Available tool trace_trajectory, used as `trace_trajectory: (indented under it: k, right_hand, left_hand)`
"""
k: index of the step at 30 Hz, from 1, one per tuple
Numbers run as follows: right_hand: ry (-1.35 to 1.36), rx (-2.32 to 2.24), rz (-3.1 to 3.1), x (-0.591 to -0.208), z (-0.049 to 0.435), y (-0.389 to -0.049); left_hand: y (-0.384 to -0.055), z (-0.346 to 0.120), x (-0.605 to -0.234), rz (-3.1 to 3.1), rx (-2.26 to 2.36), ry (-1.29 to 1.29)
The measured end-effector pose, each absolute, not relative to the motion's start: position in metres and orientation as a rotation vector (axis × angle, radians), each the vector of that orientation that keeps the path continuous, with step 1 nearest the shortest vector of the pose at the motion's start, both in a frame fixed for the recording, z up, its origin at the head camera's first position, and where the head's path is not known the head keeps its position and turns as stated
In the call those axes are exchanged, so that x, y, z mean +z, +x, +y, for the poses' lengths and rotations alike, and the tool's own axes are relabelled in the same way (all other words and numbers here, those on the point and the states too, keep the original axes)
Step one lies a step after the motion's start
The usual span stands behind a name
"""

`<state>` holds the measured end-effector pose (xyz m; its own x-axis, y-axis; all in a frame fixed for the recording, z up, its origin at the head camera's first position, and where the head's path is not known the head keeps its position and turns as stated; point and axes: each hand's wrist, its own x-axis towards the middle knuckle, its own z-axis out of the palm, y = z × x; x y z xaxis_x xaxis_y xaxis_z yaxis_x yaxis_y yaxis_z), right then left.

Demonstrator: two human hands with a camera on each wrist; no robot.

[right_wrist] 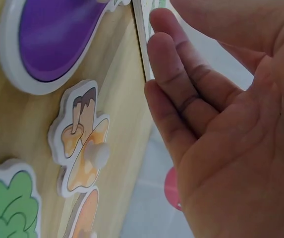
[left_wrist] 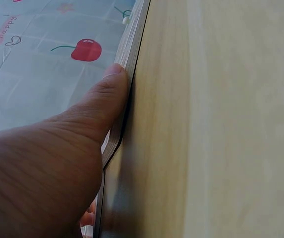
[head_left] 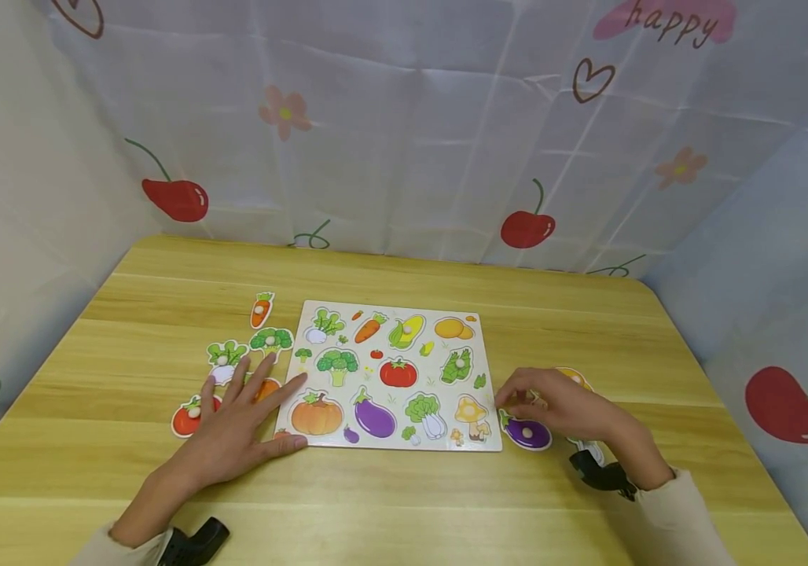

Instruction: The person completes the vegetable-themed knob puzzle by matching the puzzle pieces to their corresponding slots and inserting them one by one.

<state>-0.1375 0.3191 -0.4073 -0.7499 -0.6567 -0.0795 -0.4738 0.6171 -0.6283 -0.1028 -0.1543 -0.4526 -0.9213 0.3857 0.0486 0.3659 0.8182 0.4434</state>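
Note:
A wooden vegetable puzzle board lies flat on the table. My left hand is spread at the board's left side, its thumb on the near left corner and edge. The other fingers reach over loose pieces: a tomato, a white radish, an orange piece partly hidden, and broccoli. My right hand, fingers loosely bent, hovers by the board's right edge and holds nothing visible. Just below its fingertips lies an eggplant piece with a knob; a mushroom piece sits nearby.
Corn and cabbage pieces with knobs sit in the board. A carrot piece lies beyond its left side. Under my right wrist are a leafy green piece and an orange piece. A printed curtain hangs behind the table.

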Motion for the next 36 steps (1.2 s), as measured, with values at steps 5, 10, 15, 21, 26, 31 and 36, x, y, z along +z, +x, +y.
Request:
trace_trajectory:
  k: [5, 10, 15, 21, 26, 31, 36]
  right_hand:
    - [-0.954, -0.861, 2.529, -0.407, 0.325, -0.13]
    - [-0.981, -0.876, 2.519, -0.408, 0.33, -0.125]
    - [-1.002, -0.911, 2.48, -0.408, 0.333, -0.122]
    - [-0.967, -0.909, 2.462, -0.406, 0.335, -0.12]
    - [-0.944, -0.884, 2.476, -0.408, 0.337, -0.119]
    - [-0.979, -0.887, 2.484, -0.41, 0.338, -0.118]
    - [-0.99, -0.884, 2.468, -0.41, 0.338, -0.118]
  left_hand:
    - [-0.103, -0.154, -0.452, 2.959, 0.702, 0.615]
    - [-0.103, -0.155, -0.452, 2.957, 0.708, 0.615]
    - [-0.102, -0.155, -0.451, 2.96, 0.71, 0.613]
    - [-0.103, -0.155, -0.452, 2.96, 0.706, 0.607]
    - [-0.103, -0.155, -0.453, 2.959, 0.706, 0.611]
    - [-0.103, -0.154, -0.453, 2.955, 0.714, 0.612]
    - [-0.103, -0.154, -0.452, 2.954, 0.717, 0.612]
